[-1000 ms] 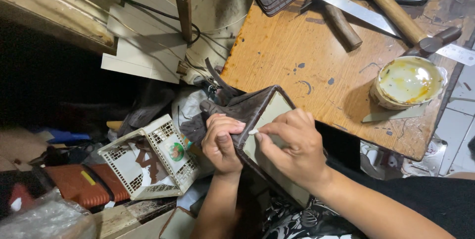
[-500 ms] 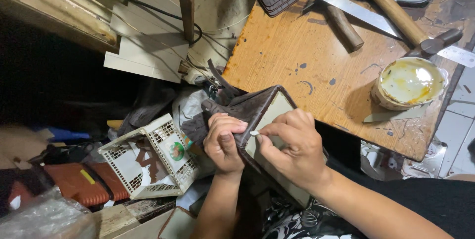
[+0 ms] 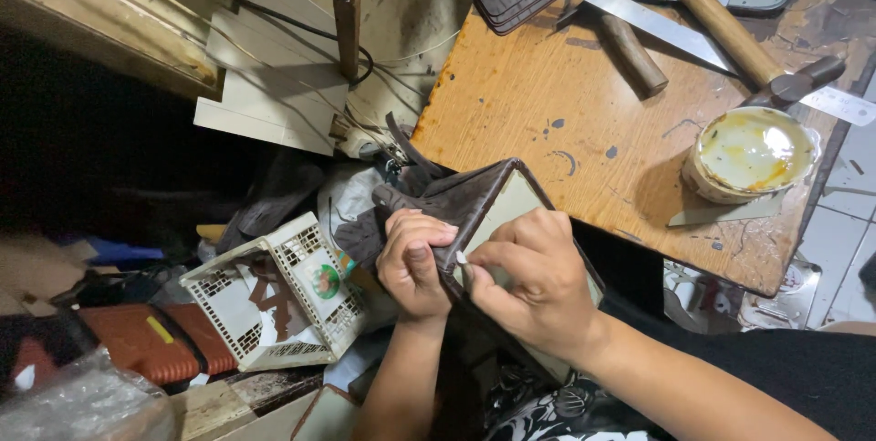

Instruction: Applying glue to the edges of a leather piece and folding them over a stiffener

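Beside workbench (image 3: 584,140), hands on wallet (image 3: 456,199)

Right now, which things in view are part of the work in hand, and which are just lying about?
In hand:
left hand and right hand, both gripping the dark brown leather piece over a pale panel.

Lying about:
hammer, metal ruler, wooden-handled tool, round tub, white basket, wooden table.
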